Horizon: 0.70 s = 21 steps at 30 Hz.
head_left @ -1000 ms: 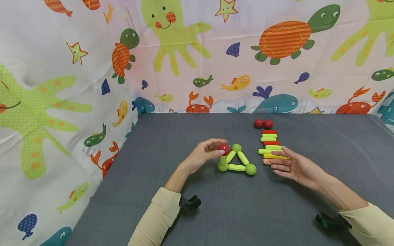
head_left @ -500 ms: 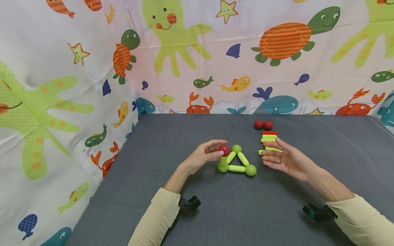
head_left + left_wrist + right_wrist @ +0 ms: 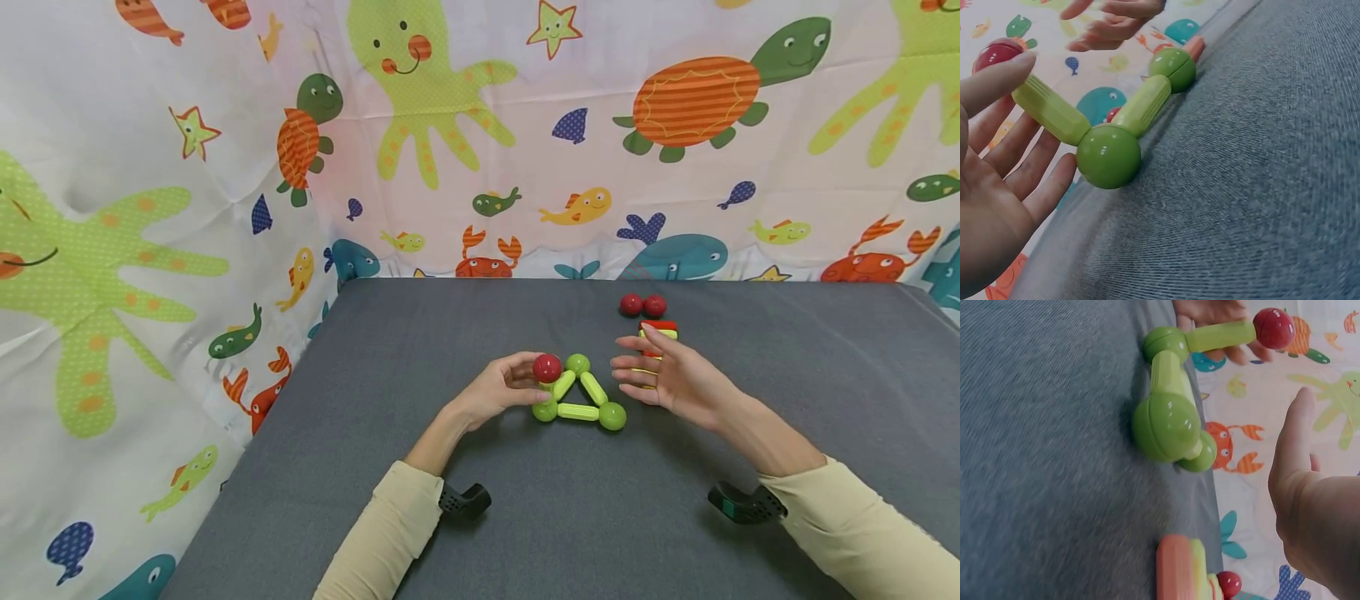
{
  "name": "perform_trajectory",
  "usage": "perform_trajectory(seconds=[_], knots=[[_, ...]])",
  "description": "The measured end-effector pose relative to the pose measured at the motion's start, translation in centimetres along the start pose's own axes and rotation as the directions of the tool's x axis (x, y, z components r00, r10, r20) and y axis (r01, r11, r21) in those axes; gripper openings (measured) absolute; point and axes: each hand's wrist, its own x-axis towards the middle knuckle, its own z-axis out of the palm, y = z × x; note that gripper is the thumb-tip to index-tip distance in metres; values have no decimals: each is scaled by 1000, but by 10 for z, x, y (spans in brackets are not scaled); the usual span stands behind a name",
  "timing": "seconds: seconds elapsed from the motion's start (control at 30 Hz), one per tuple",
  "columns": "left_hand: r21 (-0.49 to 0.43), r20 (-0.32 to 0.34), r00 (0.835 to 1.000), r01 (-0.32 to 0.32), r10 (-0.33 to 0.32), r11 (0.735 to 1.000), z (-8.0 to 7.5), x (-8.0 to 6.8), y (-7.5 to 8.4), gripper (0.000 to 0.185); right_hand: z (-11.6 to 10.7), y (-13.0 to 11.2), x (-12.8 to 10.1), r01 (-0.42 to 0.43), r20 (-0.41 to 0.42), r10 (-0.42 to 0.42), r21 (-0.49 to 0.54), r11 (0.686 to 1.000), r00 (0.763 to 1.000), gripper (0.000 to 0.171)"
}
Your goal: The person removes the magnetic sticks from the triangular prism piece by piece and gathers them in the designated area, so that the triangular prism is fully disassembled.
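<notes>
On the grey cloth-covered worktop (image 3: 465, 350) lies a flat triangle of glossy green plastic balls joined by ribbed lime-green rods (image 3: 578, 393). From its ball at 8 o'clock a short lime-green rod (image 3: 1050, 110) stands up, topped by a shiny red plastic ball (image 3: 547, 367). The left hand (image 3: 497, 388) sits at 9 o'clock of the triangle, its fingers (image 3: 997, 78) loosely curved around the upright rod, with a fingertip touching the red ball and others lying against the rod and the green ball beneath it.

The right hand (image 3: 669, 380) hovers at 3 o'clock of the triangle, just beside it, palm turned toward it; its fingers are spread straight and hold nothing. Behind this hand, partly hidden, lies a stack of red, yellow-green and orange plastic rods (image 3: 657, 330). At 12 o'clock of the stack, two more red plastic balls (image 3: 642, 305) rest touching each other. A sea-creature printed curtain (image 3: 480, 133) hangs behind the worktop.
</notes>
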Motion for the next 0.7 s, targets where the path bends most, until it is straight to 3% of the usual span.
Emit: perform_trajectory(seconds=[0.37, 0.7], knots=[[41, 19, 998, -54, 53, 998, 3, 2, -12, 48, 23, 1, 15, -32, -43, 33, 18, 999, 999, 42], [106, 9, 998, -59, 58, 993, 2, 4, -15, 46, 25, 1, 19, -31, -73, 31, -1, 1000, 997, 42]])
